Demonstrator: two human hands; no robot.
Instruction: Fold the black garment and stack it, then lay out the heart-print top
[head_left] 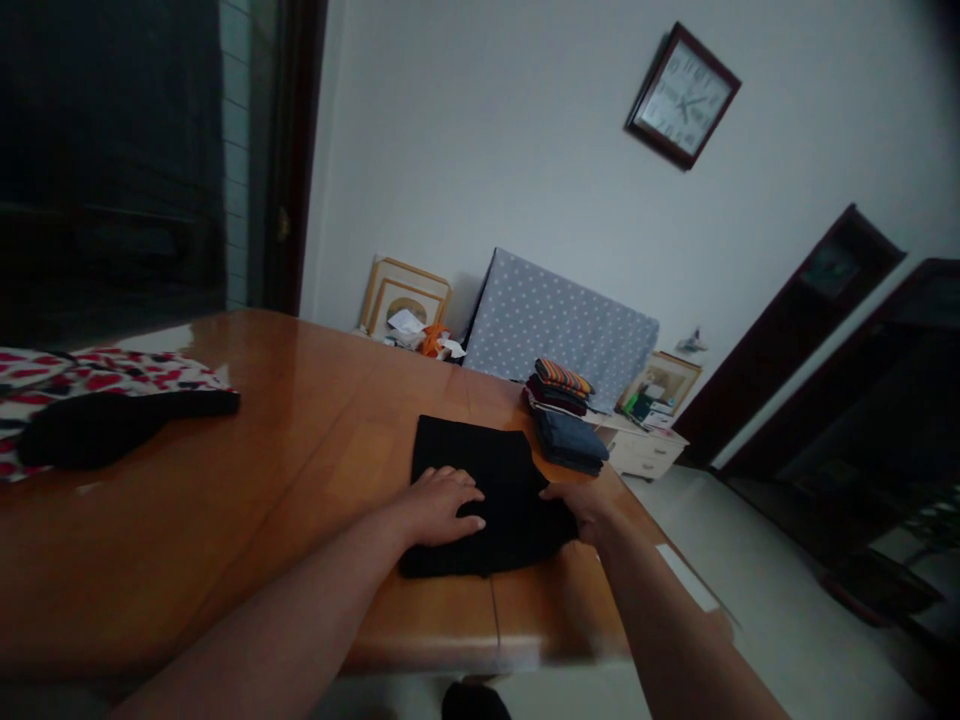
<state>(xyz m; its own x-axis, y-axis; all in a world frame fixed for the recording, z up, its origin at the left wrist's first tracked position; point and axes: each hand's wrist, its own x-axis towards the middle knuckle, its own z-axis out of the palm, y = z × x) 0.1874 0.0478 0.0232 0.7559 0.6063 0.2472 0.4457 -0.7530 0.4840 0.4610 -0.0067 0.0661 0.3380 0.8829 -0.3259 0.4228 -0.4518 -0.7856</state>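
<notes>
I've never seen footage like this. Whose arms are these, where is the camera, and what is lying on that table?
There is no machine here: the arms belong to a person wearing a camera on the head, so the one picture looks forward and down, tilted. The left hand lies flat on a folded black cloth; the right hand grips its right edge. They rest on a wooden table. Behind lies a stack of folded clothes, and at far left a red-patterned fabric with a dark garment on it.
</notes>
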